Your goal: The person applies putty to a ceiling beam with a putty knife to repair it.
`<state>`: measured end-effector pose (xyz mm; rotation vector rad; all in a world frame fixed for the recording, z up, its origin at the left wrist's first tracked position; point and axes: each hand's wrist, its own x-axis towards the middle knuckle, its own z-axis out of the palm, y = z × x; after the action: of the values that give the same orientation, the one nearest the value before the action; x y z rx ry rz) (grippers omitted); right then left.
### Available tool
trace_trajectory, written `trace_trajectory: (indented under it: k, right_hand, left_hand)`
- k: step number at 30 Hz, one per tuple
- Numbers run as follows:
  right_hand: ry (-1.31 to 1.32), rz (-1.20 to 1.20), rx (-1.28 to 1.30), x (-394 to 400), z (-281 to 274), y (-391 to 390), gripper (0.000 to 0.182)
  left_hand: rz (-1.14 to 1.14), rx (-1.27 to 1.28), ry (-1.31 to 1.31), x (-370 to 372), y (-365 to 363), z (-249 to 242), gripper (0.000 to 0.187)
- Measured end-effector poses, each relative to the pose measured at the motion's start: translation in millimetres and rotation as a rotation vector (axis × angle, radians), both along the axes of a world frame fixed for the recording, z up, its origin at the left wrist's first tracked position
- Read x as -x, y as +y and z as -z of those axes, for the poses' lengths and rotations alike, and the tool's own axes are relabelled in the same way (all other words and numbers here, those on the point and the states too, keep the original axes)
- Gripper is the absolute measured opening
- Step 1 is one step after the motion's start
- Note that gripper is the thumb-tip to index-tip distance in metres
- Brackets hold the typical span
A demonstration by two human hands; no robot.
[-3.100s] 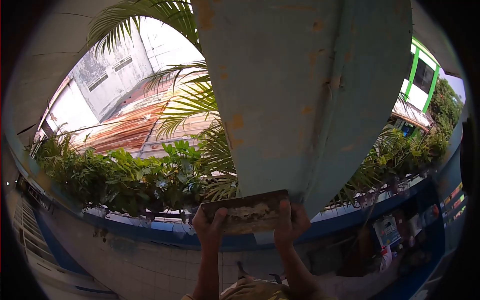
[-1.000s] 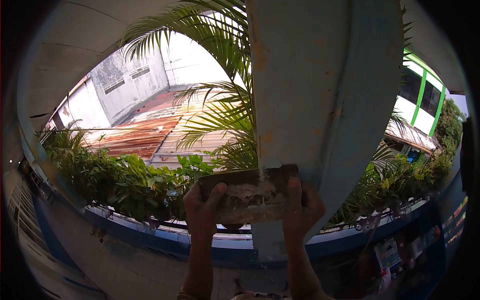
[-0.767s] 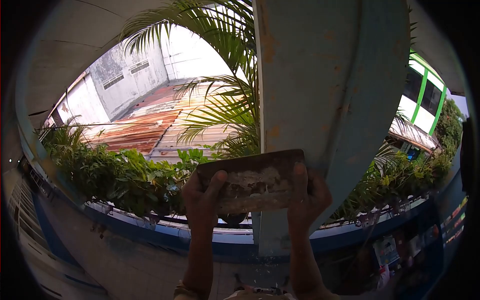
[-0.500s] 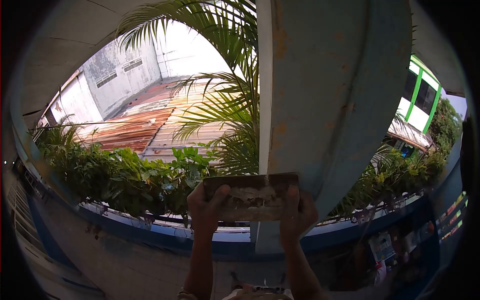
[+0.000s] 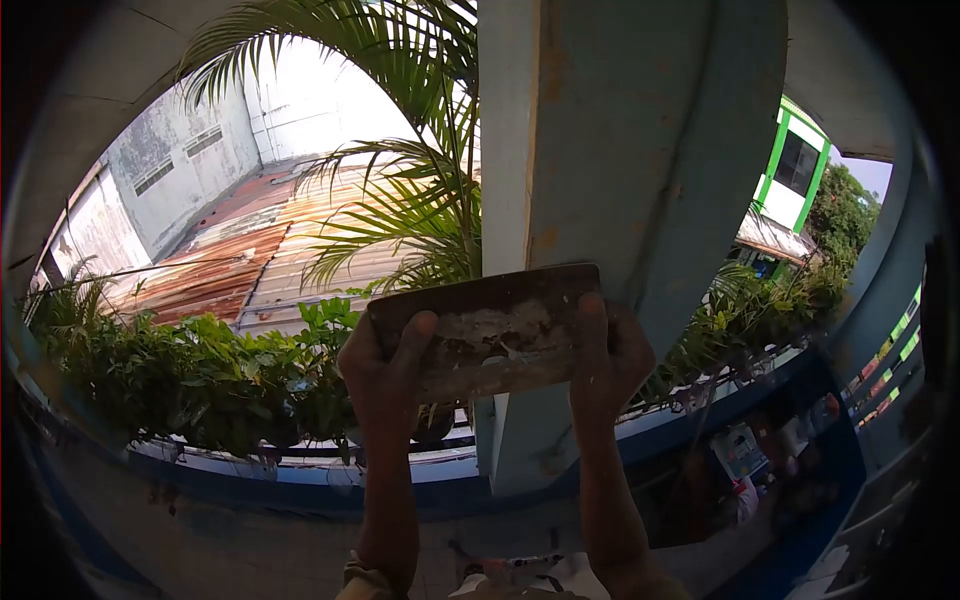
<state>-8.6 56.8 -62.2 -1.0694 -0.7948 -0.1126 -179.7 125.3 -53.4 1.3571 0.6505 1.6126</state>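
Observation:
Both hands grip a worn rectangular board, dark brown along its upper edge, with pale crusty patches in the middle. My left hand is closed around its left end, thumb pressed on the near face. At the opposite end, my right hand wraps it the same way, thumb pointing up. The board tilts slightly, its right side higher. Behind it rises a grey-blue pillar with flaking paint, which the board overlaps in this view. The fingers behind the board are hidden.
Leafy plants line a blue low wall on both sides of the pillar. A palm stands just left of it. Rusty corrugated roofing lies beyond. Assorted items sit low at the right.
The board has risen, appears larger and has tipped up at its right end, both hands moving with it. The camera view has shifted, so the pillar and background now lie further left.

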Motion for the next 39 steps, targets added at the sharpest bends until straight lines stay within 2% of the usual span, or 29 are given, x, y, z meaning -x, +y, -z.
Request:
trace_trajectory:
  k: [1, 3, 5, 6, 8, 10, 14, 17, 19, 21, 22, 24, 25, 26, 29, 31, 33, 36, 39]
  right_hand:
    - [0.01, 0.017, -0.001, -3.0, 15.1, -3.1, 0.032]
    - [0.084, 0.027, 0.002, -9.5, 85.2, -7.8, 0.034]
    - [0.236, 0.008, 0.049, -9.5, 166.5, -13.0, 0.036]
    - [0.243, 0.004, 0.046, -10.2, 189.1, -17.3, 0.036]
    - [0.269, 0.021, 0.163, -6.0, 213.2, -28.0, 0.041]
    - [0.267, 0.004, 0.164, -14.3, 216.4, -26.0, 0.041]
    - [0.226, 0.004, 0.178, -20.9, 161.7, -18.4, 0.04]
    - [0.222, 0.008, 0.116, -19.5, 111.6, -10.8, 0.041]
    - [0.275, -0.056, 0.162, -15.6, 122.9, -18.5, 0.04]
    - [0.302, -0.01, 0.216, -9.7, 159.3, -19.3, 0.04]
    - [0.312, -0.006, 0.201, -6.3, 161.8, -18.4, 0.04]
    - [0.365, 0.034, 0.128, -2.1, 164.6, -16.4, 0.039]
    - [0.37, 0.042, 0.129, -1.0, 155.5, -17.0, 0.039]
    - [0.346, 0.049, 0.147, -2.6, 142.3, -17.0, 0.039]
    - [0.324, 0.046, 0.147, -7.1, 137.8, -14.7, 0.039]
    - [0.342, 0.041, 0.134, -4.7, 140.5, -18.9, 0.04]
    - [0.301, 0.053, 0.128, -9.1, 130.2, -19.7, 0.04]
    - [0.242, 0.093, 0.158, -15.7, 122.4, -22.2, 0.038]
    - [0.202, 0.072, 0.15, -17.9, 135.5, -20.1, 0.037]
  left_hand:
    - [0.017, -0.001, 0.01, -3.6, 0.8, 11.2, 0.026]
    - [-0.028, 0.065, 0.265, -7.1, -5.6, 58.0, 0.028]
    - [-0.051, 0.071, 0.316, -15.4, -19.0, 127.0, 0.029]
    - [-0.065, 0.118, 0.316, -19.4, -29.9, 155.3, 0.028]
    - [-0.085, 0.167, 0.341, -23.2, -41.2, 183.7, 0.027]
    - [-0.062, 0.251, 0.222, -27.3, -43.9, 195.8, 0.026]
    - [-0.213, 0.097, 0.221, -34.4, -37.9, 153.3, 0.026]
    - [-0.176, 0.107, 0.137, -27.8, -31.2, 118.4, 0.028]
    - [-0.164, 0.114, 0.165, -25.8, -35.1, 109.7, 0.029]
    - [-0.195, 0.123, 0.303, -20.5, -40.9, 132.4, 0.03]
    - [-0.243, 0.095, 0.278, -19.6, -34.5, 158.1, 0.029]
    - [-0.232, 0.081, 0.328, -17.9, -33.4, 138.9, 0.028]
    - [-0.227, 0.091, 0.372, -16.8, -37.5, 124.9, 0.027]
    - [-0.145, 0.156, 0.253, -20.6, -36.7, 107.7, 0.025]
    - [-0.128, 0.113, 0.267, -20.8, -34.9, 96.6, 0.022]
    - [-0.141, 0.162, 0.331, -17.7, -42.5, 107.4, 0.022]
    - [-0.15, 0.104, 0.276, -24.7, -37.3, 109.0, 0.024]
    - [-0.129, 0.149, 0.23, -26.4, -39.2, 111.8, 0.026]
    - [-0.187, 0.128, 0.281, -23.1, -43.7, 119.4, 0.026]
